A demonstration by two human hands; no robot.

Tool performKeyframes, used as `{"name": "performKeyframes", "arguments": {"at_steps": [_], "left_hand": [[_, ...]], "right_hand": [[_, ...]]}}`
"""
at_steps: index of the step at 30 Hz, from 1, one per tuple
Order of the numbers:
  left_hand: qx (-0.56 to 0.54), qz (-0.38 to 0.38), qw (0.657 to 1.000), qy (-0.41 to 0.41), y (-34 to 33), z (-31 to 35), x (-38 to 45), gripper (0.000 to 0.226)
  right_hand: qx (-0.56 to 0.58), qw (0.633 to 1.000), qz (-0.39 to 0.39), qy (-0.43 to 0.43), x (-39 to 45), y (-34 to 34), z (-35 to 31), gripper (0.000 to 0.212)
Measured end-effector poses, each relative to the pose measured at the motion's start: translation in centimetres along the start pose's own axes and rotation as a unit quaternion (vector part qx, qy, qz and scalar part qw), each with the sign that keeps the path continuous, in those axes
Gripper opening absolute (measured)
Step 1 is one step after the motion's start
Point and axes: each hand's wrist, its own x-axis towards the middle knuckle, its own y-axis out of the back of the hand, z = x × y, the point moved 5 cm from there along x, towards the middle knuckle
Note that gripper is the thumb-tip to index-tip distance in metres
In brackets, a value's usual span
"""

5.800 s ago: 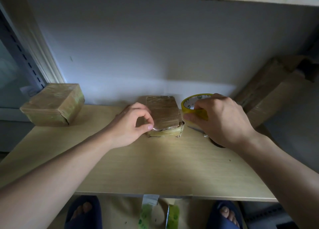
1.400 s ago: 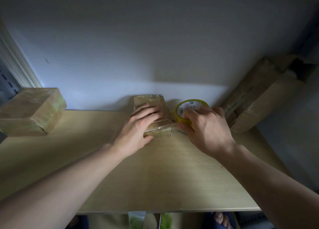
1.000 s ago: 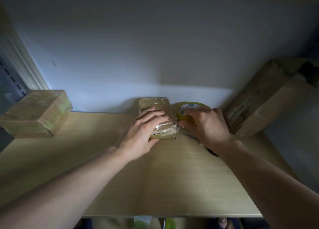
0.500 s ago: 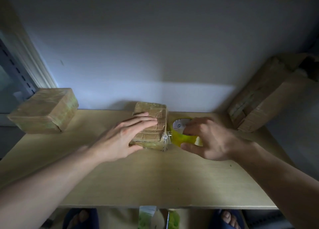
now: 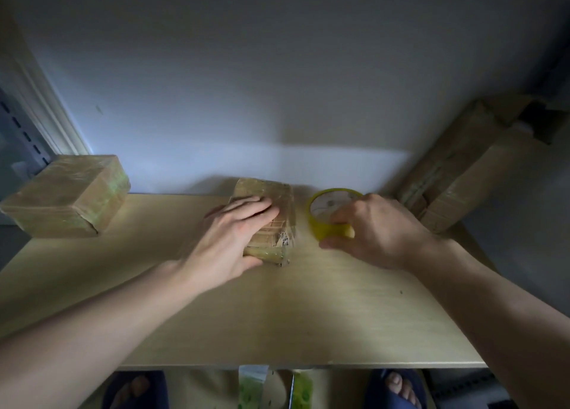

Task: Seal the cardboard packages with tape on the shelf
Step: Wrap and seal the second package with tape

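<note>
Pale wood-grain shelf [image 5: 277, 322], smooth and flat. Mid-shelf, left hand [image 5: 229, 239] laid with straight fingers over a small blocky cardboard package [image 5: 273, 223], glossy with tape. Just right, right hand [image 5: 374, 232] clamped around a round yellow tape roll [image 5: 327, 212]. Far left, another wrapped box [image 5: 68, 195].

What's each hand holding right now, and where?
Right hand grips the tape roll by its outer rim; left hand presses flat on the middle package.
</note>
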Motion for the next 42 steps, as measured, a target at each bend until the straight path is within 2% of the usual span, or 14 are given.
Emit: {"name": "performKeyframes", "arguments": {"at_steps": [3, 7, 9, 13, 17, 21, 23, 27, 29, 34, 36, 39, 42], "left_hand": [[-0.038, -0.015, 0.999, -0.014, 0.5, -0.4, -0.4, 0.105], [-0.072, -0.032, 0.996, -0.037, 0.8, -1.2, -0.8, 0.101], [-0.094, -0.043, 0.994, -0.032, 0.8, -1.9, -0.9, 0.100], [-0.058, -0.065, 0.996, -0.031, 1.4, -1.8, -1.4, 0.096], [-0.057, -0.065, 0.985, 0.150, 2.3, 1.1, -1.0, 0.092], [-0.001, -0.121, 0.959, 0.256, 0.9, 2.5, 0.2, 0.088], [0.003, -0.119, 0.956, 0.268, 0.7, 2.3, 0.3, 0.084], [0.009, -0.141, 0.961, 0.236, 1.3, 0.9, 0.1, 0.091], [0.004, -0.153, 0.964, 0.216, 1.8, -0.1, -0.1, 0.100], [-0.002, -0.181, 0.963, 0.200, 2.3, -1.3, -0.8, 0.110], [-0.011, -0.183, 0.965, 0.189, 2.4, -1.5, -0.8, 0.110], [-0.022, -0.180, 0.967, 0.177, 2.6, -1.7, -0.8, 0.111], [-0.031, -0.174, 0.969, 0.171, 2.7, -1.8, -0.8, 0.111]], "right_hand": [[-0.015, 0.999, 0.003, -0.040, 0.6, 0.4, 0.5, 0.044], [-0.054, 0.998, 0.033, -0.021, 1.9, -0.3, -0.4, 0.056], [-0.072, 0.996, 0.017, -0.039, 2.4, -0.8, -0.6, 0.065], [-0.071, 0.997, 0.011, -0.031, 2.3, -0.7, -1.6, 0.065], [-0.077, 0.996, 0.043, -0.008, 2.1, -0.7, -2.4, 0.056], [-0.085, 0.988, 0.125, 0.016, 2.1, -0.4, -3.0, 0.048], [-0.091, 0.990, 0.107, 0.013, 2.3, -0.6, -2.5, 0.057], [-0.074, 0.997, -0.017, 0.013, 1.6, -1.2, -1.8, 0.078], [-0.049, 0.997, -0.055, 0.020, 1.3, -1.3, -1.8, 0.072], [0.015, 0.992, -0.090, 0.082, 0.5, -1.3, -2.3, 0.030], [0.026, 0.993, -0.089, 0.073, 0.3, -1.3, -2.0, 0.028], [0.010, 0.997, -0.029, 0.070, 0.5, -1.0, -2.3, 0.029], [0.002, 0.998, -0.003, 0.057, 0.8, -0.7, -2.5, 0.028]]}}
